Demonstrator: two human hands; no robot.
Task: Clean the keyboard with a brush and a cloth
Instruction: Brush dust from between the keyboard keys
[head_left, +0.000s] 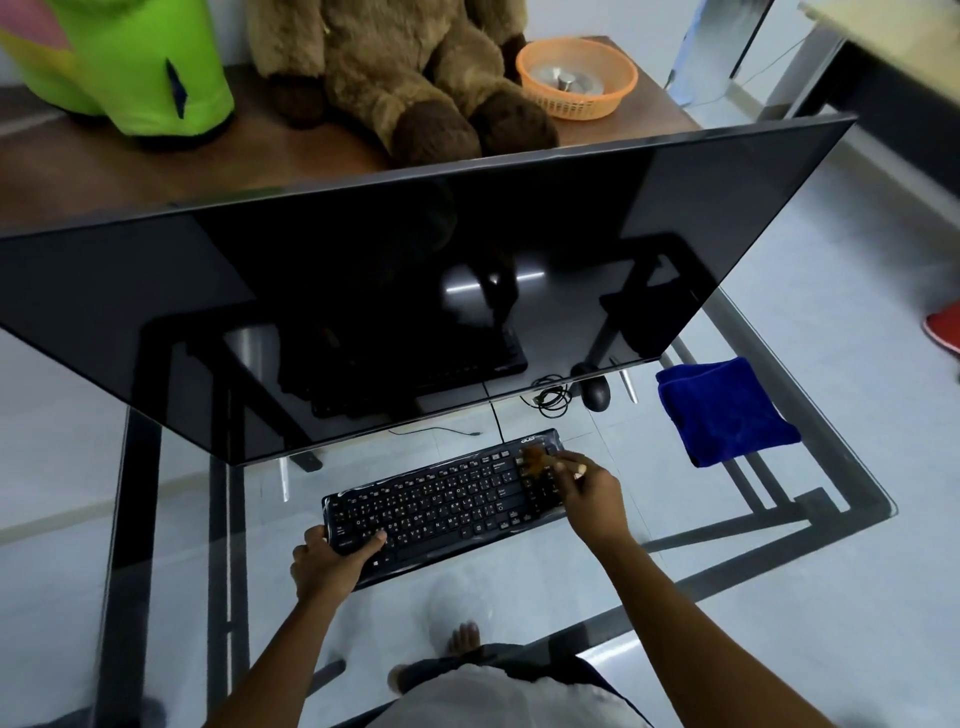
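A black keyboard (441, 501) lies slantwise on the glass desk (810, 525), below the monitor. My left hand (327, 564) grips its near left corner, thumb on the keys. My right hand (589, 491) holds a small brush (535, 460) whose brown bristles rest on the keys at the keyboard's far right end; the brush is blurred. A folded blue cloth (722, 410) lies on the glass to the right of the keyboard, apart from both hands.
A large dark monitor (415, 291) leans over the desk just behind the keyboard. A black mouse (596, 393) and coiled cable (553, 397) lie under its right edge. Behind stand plush toys (395, 78) and an orange basket (576, 78).
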